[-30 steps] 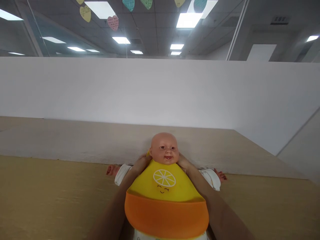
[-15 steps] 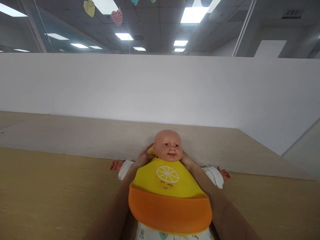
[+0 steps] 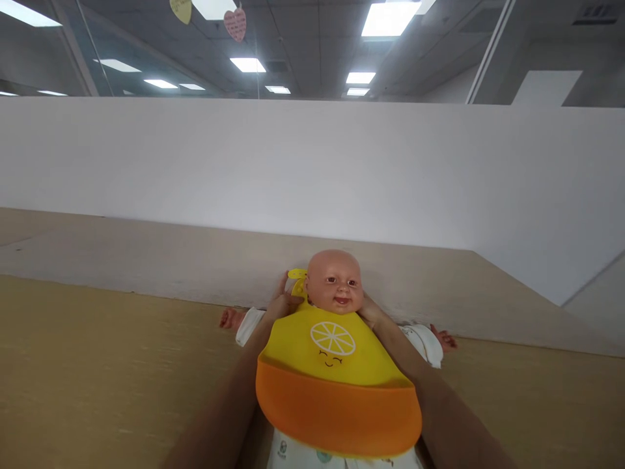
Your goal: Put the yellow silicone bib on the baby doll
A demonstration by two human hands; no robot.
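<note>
A baby doll (image 3: 334, 277) with a bald head lies face up, its arms in white sleeves stretched out to both sides. Over its chest is a yellow bib (image 3: 293, 339) with a lemon-slice print and an orange catch pocket (image 3: 339, 410). My left hand (image 3: 282, 305) pinches the bib's neck strap (image 3: 299, 286) beside the doll's head, the thumb in front. The strap's yellow end sticks out above that hand. My right hand (image 3: 371, 314) reaches behind the other side of the doll's neck, its fingers hidden by the head.
The doll rests on a tan surface (image 3: 122, 365) that meets a paler ledge (image 3: 195, 254). A white wall panel (image 3: 293, 163) rises behind it, with glass above. Heart-shaped paper notes (image 3: 235, 25) are stuck to the glass.
The yellow strap end has come into sight above my left hand, beside the doll's head. My right hand stays behind the neck. The whole view has shifted slightly.
</note>
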